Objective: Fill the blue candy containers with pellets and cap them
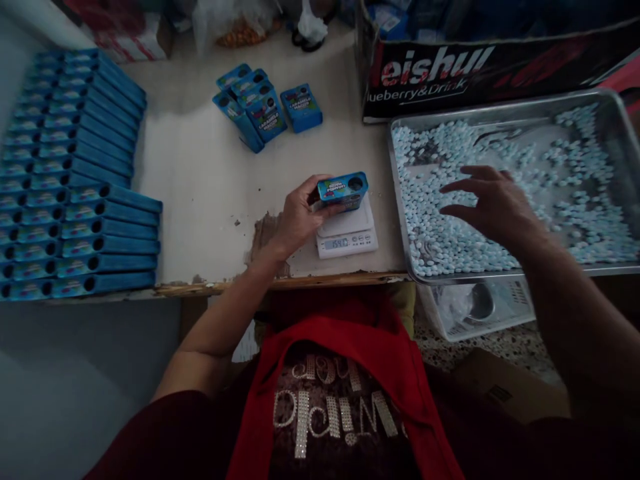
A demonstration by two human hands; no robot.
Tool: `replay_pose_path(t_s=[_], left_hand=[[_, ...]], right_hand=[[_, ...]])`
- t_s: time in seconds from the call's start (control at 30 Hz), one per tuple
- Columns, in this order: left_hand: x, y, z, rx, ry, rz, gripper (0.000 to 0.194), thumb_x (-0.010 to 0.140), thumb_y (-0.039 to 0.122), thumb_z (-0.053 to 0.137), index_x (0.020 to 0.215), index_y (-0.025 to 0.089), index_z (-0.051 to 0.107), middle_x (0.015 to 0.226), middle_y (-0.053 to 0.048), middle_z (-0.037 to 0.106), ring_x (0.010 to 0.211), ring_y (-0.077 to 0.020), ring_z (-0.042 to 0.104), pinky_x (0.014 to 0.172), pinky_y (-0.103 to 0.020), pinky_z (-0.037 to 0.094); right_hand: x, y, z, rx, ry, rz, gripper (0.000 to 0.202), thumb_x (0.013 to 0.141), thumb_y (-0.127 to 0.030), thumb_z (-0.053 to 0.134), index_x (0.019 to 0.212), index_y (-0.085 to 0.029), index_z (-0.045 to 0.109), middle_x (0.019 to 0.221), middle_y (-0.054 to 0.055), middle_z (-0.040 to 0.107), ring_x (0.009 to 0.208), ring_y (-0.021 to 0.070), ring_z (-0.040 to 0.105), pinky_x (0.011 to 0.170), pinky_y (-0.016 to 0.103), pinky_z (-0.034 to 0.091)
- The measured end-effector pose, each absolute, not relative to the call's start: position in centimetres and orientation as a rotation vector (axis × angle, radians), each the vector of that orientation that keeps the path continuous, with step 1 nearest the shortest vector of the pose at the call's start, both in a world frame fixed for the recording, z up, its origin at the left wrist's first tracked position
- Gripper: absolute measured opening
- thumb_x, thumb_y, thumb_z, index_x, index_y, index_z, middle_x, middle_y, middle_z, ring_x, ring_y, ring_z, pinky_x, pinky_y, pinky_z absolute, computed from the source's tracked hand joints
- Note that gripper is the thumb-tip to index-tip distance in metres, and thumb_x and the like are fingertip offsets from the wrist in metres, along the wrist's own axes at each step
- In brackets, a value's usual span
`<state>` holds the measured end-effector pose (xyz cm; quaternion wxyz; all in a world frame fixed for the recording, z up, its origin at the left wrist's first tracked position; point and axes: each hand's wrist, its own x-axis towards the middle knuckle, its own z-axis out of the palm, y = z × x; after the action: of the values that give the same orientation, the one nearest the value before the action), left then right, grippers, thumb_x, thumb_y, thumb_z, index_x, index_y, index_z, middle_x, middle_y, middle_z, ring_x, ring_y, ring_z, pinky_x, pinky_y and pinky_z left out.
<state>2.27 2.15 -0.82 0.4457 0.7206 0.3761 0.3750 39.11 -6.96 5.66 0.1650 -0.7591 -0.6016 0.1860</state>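
Note:
My left hand [304, 217] is closed around a small blue candy box [343, 190] labelled "Caramelo", over a white digital scale [347, 244]. Digits show on the scale's display; whether the box rests on its plate I cannot tell. My right hand [493, 207] hovers over a metal tray [400, 233] of small pale-blue candies [445, 247]. Its fingers are apart, and no candy shows between them.
Stacked blue boxes [100, 213] fill the table's left side. Several more boxes [257, 107] stand near the middle back, with one box [301, 108] lying beside them. A black carton [480, 67] stands behind the tray. Below the table edge is a white basket [475, 310].

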Motion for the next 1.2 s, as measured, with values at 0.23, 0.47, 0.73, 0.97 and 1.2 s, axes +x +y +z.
replay_pose_path(t_s=[0.23, 0.47, 0.73, 0.97, 1.2], left_hand=[[7.2, 2.1, 2.0, 2.46, 0.758, 0.952, 0.03, 0.113, 0.046, 0.066, 0.138, 0.039, 0.08, 0.139, -0.01, 0.076, 0.139, -0.0408, 0.066, 0.138, -0.075, 0.033], [9.4, 3.3, 0.4, 2.536, 0.752, 0.967, 0.035, 0.112, 0.035, 0.061, 0.141, 0.036, 0.081, 0.136, -0.012, 0.077, 0.128, -0.0378, 0.067, 0.126, -0.065, 0.048], [8.6, 3.2, -1.1, 1.845, 0.924, 1.085, 0.05, 0.098, 0.059, 0.085, 0.135, 0.028, 0.071, 0.128, -0.009, 0.078, 0.12, -0.032, 0.074, 0.111, -0.049, 0.062], [-4.0, 8.5, 1.2, 1.637, 1.12, 1.115, 0.063, 0.08, 0.052, 0.091, 0.13, 0.026, 0.065, 0.118, -0.006, 0.077, 0.106, -0.0285, 0.077, 0.095, -0.044, 0.067], [-25.9, 19.9, 8.2, 1.925, 1.647, 0.852, 0.07, 0.073, 0.065, 0.089, 0.127, 0.024, 0.073, 0.133, -0.006, 0.078, 0.127, -0.0342, 0.069, 0.121, -0.058, 0.057]], right_hand=[[30.8, -7.2, 3.9, -1.35, -0.684, 1.392, 0.045, 0.108, -0.071, 0.065, 0.114, -0.027, 0.071, 0.115, 0.01, 0.085, 0.107, 0.0285, 0.084, 0.098, 0.047, 0.072], [29.3, -6.5, 2.9, -0.99, -0.284, 1.548, 0.025, 0.11, -0.051, 0.071, 0.107, -0.026, 0.069, 0.104, 0.005, 0.085, 0.107, 0.0232, 0.084, 0.101, 0.04, 0.075], [31.5, -6.2, 3.1, -1.365, -0.721, 1.326, 0.023, 0.097, -0.018, 0.07, 0.116, -0.022, 0.082, 0.113, 0.009, 0.087, 0.108, 0.0241, 0.085, 0.106, 0.042, 0.073], [34.3, -2.4, 3.5, -1.914, -1.712, 0.293, 0.024, 0.099, -0.03, 0.069, 0.113, -0.024, 0.087, 0.152, 0.026, 0.074, 0.147, 0.0516, 0.066, 0.119, 0.071, 0.053], [19.6, 10.5, 6.0, -1.394, -2.121, 0.507, 0.037, 0.112, -0.04, 0.056, 0.134, -0.023, 0.082, 0.106, 0.011, 0.084, 0.096, 0.0285, 0.077, 0.093, 0.041, 0.058]])
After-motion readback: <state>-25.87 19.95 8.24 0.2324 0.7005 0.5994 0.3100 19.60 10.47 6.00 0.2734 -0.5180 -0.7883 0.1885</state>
